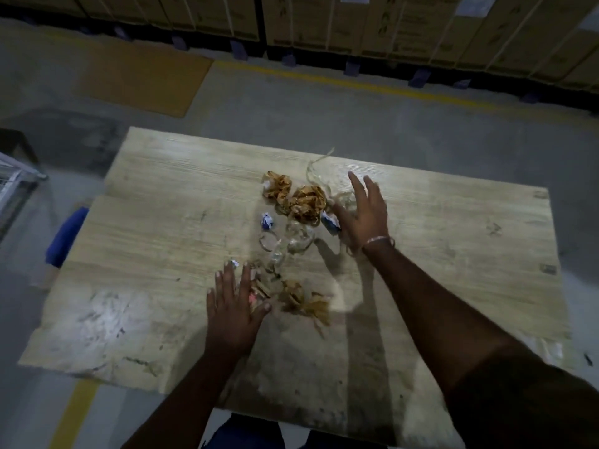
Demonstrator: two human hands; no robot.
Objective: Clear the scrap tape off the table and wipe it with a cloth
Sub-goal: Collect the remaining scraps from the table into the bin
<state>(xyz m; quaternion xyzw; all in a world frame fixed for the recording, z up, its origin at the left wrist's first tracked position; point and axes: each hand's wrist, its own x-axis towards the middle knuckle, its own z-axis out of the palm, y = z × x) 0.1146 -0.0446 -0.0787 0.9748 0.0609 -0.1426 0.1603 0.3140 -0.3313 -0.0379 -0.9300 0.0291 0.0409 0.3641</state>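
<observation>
A light wooden table (162, 222) carries a loose pile of scrap tape in its middle. Two crumpled brown tape wads (306, 199) lie at the far side, clear tape loops (291, 241) in the centre, and a flattened brown wad (301, 301) nearer me. Small blue-and-white scraps (267, 221) sit among them. My left hand (235, 306) lies flat on the table with fingers spread, touching the near scraps. My right hand (364, 212) is spread flat at the pile's right edge, against a blue scrap and thin clear strands. No cloth can be seen.
The tabletop is stained and smudged, most at the near left. A blue object (66, 236) shows beyond the table's left edge. Stacked cardboard boxes (324, 24) line the far wall behind a yellow floor line (356, 84). A metal frame (14, 183) stands at the left.
</observation>
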